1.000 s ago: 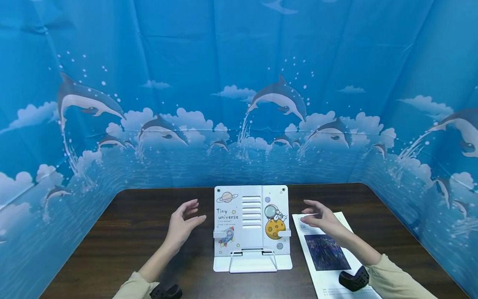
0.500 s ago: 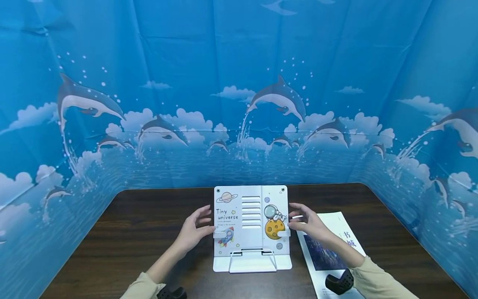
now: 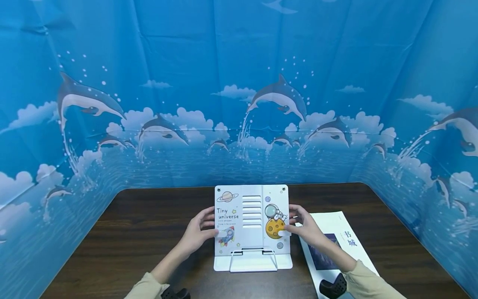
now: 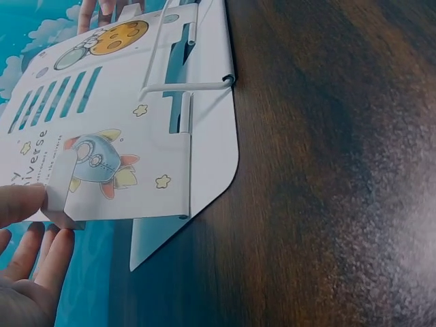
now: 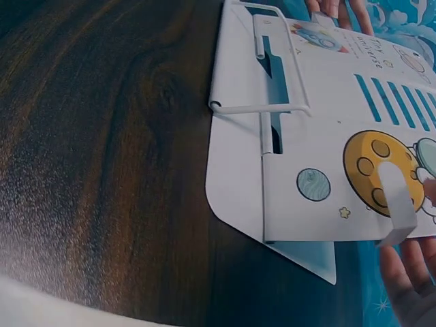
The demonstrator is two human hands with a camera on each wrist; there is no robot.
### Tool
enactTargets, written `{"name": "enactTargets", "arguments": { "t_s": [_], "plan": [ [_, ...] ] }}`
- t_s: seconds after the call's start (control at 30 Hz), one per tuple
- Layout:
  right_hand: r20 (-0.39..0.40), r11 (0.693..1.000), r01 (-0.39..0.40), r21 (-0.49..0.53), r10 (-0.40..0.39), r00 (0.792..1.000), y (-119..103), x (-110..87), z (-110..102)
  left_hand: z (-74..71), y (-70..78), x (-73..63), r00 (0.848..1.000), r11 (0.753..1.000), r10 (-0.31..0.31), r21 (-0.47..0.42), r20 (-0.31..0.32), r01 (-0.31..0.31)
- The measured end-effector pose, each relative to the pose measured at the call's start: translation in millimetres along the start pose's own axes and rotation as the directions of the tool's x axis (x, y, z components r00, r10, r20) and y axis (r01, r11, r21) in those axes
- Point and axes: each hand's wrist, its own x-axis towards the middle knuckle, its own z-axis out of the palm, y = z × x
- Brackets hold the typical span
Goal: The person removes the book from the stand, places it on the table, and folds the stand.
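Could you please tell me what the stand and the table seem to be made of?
Stand: probably painted metal, smooth and white, judging by its thin sheet look and wire bracket. Table: wood or laminate, dark, slightly glossy; grain and glare show.

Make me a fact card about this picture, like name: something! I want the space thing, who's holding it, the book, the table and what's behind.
Space thing: white book stand saying "Tiny universe"
Drawings: ringed planet, rocket, astronaut, yellow moon
Left grip: person's hand on the stand's left edge, thumb in front, fingers behind
Right grip: same way, on the right edge
Book: lying right of the stand, partly hidden by the right forearm
Table: dark wood
Behind: blue cloth with dolphins
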Motion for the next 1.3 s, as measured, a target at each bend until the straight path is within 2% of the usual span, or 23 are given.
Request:
{"name": "enactTargets", "arguments": {
  "t_s": [0.2,0.43,0.6,1.0,1.3],
  "plan": [
    [-0.039,0.999,0.031,0.026,-0.030,0.999,-1,-0.1,5,2.2,3.3,1.7,0.999,0.998,0.019,-0.054,-0.025,-0.020],
    [-0.123,0.999,0.036,0.011,-0.035,0.992,0,3.3,9,5.1,3.4,3.9,0.999,0.998,0.028,-0.053,-0.036,-0.030],
    [-0.152,1.000,0.026,0.012,-0.024,0.988,-1,3.8,11,6.0,1.7,5.1,0.999,0.998,0.028,-0.058,-0.044,-0.031],
    [-0.162,0.997,0.063,-0.035,-0.068,0.984,1,4.6,12,6.5,2.2,4.1,0.996,0.998,0.050,-0.036,-0.071,-0.053],
    [-0.156,0.997,0.057,-0.054,-0.065,0.986,0,5.4,11,7.7,2.6,1.8,0.996,0.998,0.050,-0.038,-0.074,-0.053]
  ]
}}
